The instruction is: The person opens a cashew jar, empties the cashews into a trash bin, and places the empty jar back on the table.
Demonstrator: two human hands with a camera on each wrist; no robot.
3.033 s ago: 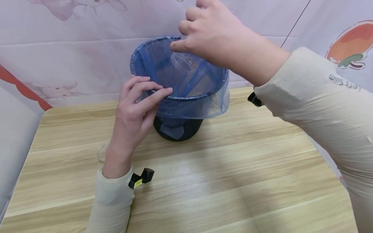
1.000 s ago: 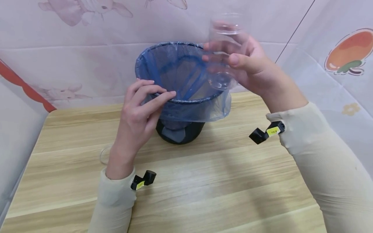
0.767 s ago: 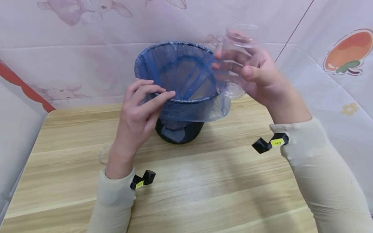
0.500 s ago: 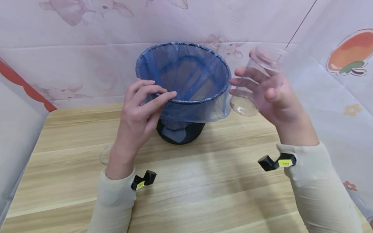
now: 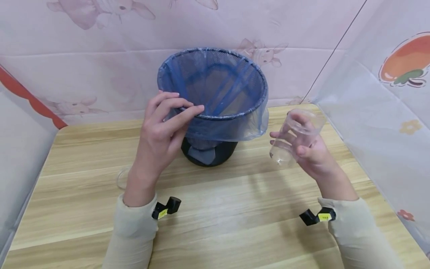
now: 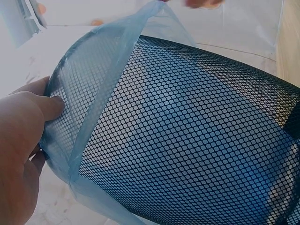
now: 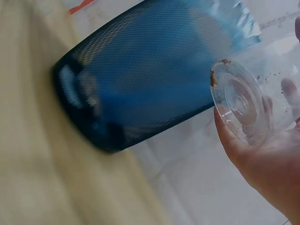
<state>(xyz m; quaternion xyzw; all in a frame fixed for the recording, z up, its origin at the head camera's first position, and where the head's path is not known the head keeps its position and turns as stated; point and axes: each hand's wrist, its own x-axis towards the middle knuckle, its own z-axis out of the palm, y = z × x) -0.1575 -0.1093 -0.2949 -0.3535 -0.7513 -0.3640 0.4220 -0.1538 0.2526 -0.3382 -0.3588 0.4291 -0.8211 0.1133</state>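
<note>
A black mesh wastebasket [image 5: 209, 155] stands upright near the back of the table, lined with a thin blue plastic bag [image 5: 231, 129] folded over its rim. My left hand [image 5: 158, 130] grips the near left of that rim; in the left wrist view the thumb [image 6: 54, 108] presses its outer side. Right of the basket, above the table, my right hand [image 5: 315, 158] holds a clear plastic cup [image 5: 282, 151], tilted with its mouth up and away to the right. Brown crumbs [image 7: 213, 77] cling around the cup's base in the right wrist view.
A clear round rim [image 5: 121, 178], perhaps a lid, lies on the wooden table [image 5: 215, 216], partly hidden behind my left wrist. Printed wall sheets [image 5: 127, 74] stand right behind the basket and along the right side [image 5: 376, 123].
My right hand has come out from over the basket, turned the cup mouth up, then moved right and down toward the table. My left hand stays on the rim.
</note>
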